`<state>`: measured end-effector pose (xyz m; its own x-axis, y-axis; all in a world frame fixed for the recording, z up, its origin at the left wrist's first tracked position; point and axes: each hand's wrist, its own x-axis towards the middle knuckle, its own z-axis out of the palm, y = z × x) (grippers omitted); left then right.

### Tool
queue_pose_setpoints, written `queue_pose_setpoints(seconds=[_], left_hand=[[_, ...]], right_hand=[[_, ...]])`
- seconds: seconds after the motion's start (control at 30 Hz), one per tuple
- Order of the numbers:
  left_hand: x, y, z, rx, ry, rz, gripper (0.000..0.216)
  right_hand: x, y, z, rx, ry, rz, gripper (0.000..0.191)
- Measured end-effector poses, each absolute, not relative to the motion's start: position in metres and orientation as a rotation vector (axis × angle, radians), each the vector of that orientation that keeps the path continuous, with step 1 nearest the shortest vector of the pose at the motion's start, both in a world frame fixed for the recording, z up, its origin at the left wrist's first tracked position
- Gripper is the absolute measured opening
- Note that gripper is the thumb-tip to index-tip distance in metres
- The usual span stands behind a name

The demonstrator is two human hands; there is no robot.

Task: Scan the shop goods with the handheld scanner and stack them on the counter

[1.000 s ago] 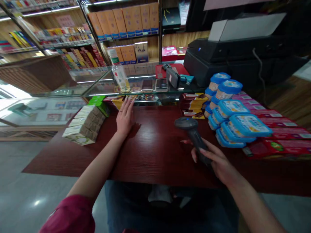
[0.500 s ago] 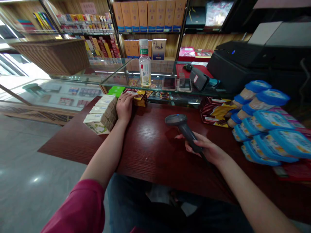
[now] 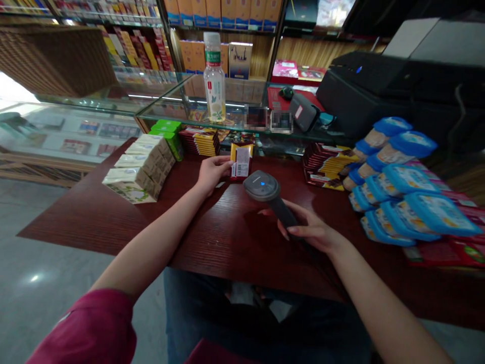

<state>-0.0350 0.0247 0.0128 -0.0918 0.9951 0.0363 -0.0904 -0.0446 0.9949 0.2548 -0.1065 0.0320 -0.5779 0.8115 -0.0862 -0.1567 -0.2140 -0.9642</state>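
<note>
My left hand (image 3: 212,174) pinches a chocolate bar (image 3: 241,157) by its left edge, with its barcode side turned toward me. In my right hand (image 3: 308,225) is a dark barcode scanner (image 3: 265,188), its fingers wrapped round the handle. The scanner's lit head is just right of and below the bar. Behind my left hand is a stack of chocolate bars (image 3: 200,140) in maroon and yellow wrappers. A second stack of the same bars (image 3: 326,164) sits right of the scanner.
Cream cartons (image 3: 132,172) and green boxes (image 3: 168,134) line the table's left. Blue-lidded tubs (image 3: 417,212) and jars (image 3: 382,144) crowd the right. A bottle (image 3: 214,83) stands on the glass counter (image 3: 182,108) behind. A wicker basket (image 3: 56,60) is at upper left.
My left hand has come away from the left stack toward the middle, now with a chocolate bar held up. The scanner has shifted slightly left, and the view has tilted down.
</note>
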Motion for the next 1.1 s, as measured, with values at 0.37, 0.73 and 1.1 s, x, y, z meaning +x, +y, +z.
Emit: queue_pose_setpoints(seconds=[0.37,0.73,1.1], left_hand=[[-0.036,0.027,0.009,1.043,1.159,1.335,0.03],[-0.033,0.019,0.017,1.325,1.248,1.379,0.034],[0.075,0.001,0.037,2.497,1.16,1.207,0.025]], right_hand=[[0.256,-0.105,0.026,-0.787,-1.382,1.871,0.076],[0.268,-0.121,0.032,-0.851,-1.229,1.614,0.07],[0.363,-0.199,0.034,-1.048,-1.072,1.359,0.048]])
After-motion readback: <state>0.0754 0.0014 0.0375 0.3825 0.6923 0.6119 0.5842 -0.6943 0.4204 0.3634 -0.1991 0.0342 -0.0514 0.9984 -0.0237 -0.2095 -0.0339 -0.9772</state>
